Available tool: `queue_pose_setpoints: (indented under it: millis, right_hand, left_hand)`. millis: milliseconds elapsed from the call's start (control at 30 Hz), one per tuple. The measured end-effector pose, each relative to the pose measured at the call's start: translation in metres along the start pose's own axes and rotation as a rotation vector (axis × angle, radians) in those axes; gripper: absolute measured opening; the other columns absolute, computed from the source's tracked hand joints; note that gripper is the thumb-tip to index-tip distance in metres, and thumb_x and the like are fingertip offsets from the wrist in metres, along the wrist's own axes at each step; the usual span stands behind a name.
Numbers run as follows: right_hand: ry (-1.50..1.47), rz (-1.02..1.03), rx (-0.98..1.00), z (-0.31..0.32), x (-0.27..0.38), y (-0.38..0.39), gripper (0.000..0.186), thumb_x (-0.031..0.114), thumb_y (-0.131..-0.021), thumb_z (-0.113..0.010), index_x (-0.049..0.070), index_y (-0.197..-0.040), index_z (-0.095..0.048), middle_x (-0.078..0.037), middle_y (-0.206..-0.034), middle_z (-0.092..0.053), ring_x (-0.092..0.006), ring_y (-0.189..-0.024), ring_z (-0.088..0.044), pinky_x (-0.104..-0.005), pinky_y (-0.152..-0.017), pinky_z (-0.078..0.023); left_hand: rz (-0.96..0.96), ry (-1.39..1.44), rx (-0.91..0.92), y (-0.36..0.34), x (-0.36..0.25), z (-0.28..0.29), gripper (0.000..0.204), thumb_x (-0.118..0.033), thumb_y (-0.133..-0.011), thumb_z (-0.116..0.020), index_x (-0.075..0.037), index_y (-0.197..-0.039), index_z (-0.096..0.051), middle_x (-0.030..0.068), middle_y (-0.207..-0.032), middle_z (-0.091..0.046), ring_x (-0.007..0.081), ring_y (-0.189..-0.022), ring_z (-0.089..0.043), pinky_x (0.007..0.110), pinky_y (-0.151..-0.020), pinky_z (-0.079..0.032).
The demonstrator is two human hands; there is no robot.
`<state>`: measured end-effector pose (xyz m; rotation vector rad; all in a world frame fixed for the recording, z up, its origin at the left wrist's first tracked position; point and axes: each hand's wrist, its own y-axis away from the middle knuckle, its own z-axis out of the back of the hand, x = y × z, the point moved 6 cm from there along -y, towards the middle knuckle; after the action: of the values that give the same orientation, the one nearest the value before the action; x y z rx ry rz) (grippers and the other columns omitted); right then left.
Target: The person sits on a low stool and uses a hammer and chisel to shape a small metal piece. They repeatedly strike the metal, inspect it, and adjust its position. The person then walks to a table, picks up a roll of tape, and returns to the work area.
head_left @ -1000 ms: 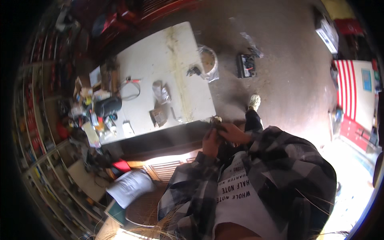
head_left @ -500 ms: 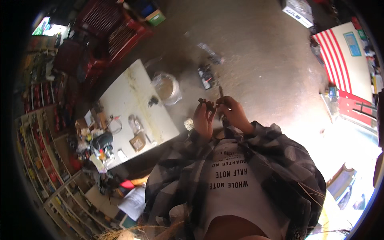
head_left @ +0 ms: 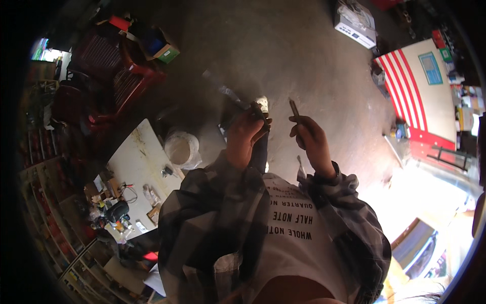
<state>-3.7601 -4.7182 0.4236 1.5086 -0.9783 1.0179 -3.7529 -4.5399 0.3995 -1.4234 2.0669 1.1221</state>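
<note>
My left hand is closed round a small dark part. Its fingers and the dim light hide most of that part's shape. A short way to the right, my right hand grips a slim rod-like tool, its narrow end pointing away from me. The two hands are apart, both held out in front of my body above the floor. Just beyond the left hand, a light patterned shoe shows at the end of a dark trouser leg.
To the left stands a white table with parts and tools on it. A plastic-wrapped round bucket is beside it. Dark red chairs and an open carton are farther off. A white box lies far right, near a red-striped panel.
My hands have moved apart, and the tool has come away from the dark part. The view has shifted over the floor, and a shoe has come forward beyond the left hand.
</note>
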Motion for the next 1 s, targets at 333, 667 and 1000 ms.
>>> queue_pose_setpoints:
  millis: [333,667,1000]
  right_hand:
    - [0.234,0.086,0.072,0.004,0.104,-0.218,0.025,0.008,-0.091,-0.051,-0.001,-0.113,-0.06,0.0,-0.075,-0.06,-0.0041,-0.064,-0.045,-0.0196,-0.059,-0.038]
    - [0.071,-0.08,0.035,-0.003,0.157,-0.448,0.023,0.014,-0.093,-0.051,0.001,-0.11,-0.059,0.004,-0.066,-0.048,-0.0015,-0.055,-0.035,-0.0183,-0.048,-0.026]
    - [0.142,-0.059,0.394,-0.091,0.252,-0.745,0.024,0.015,-0.085,-0.065,0.0,-0.103,-0.062,-0.002,-0.084,-0.061,-0.0062,-0.076,-0.053,-0.0213,-0.068,-0.042]
  left_hand:
    - [-0.173,-0.338,-0.044,-0.198,-0.126,-0.042,0.04,-0.005,-0.081,-0.066,0.004,-0.118,-0.054,0.0069,-0.101,-0.063,0.0106,-0.093,-0.058,0.025,-0.076,-0.047]
    - [-0.334,-0.442,-0.142,-0.394,-0.243,-0.033,0.04,0.0,-0.077,-0.068,0.003,-0.115,-0.056,0.0033,-0.091,-0.061,0.0102,-0.084,-0.057,0.025,-0.076,-0.046]
    - [-0.432,-0.575,-0.333,-0.577,-0.402,-0.002,0.043,-0.002,-0.073,-0.07,-0.005,-0.114,-0.057,0.0051,-0.087,-0.06,0.0152,-0.081,-0.058,0.029,-0.078,-0.046]
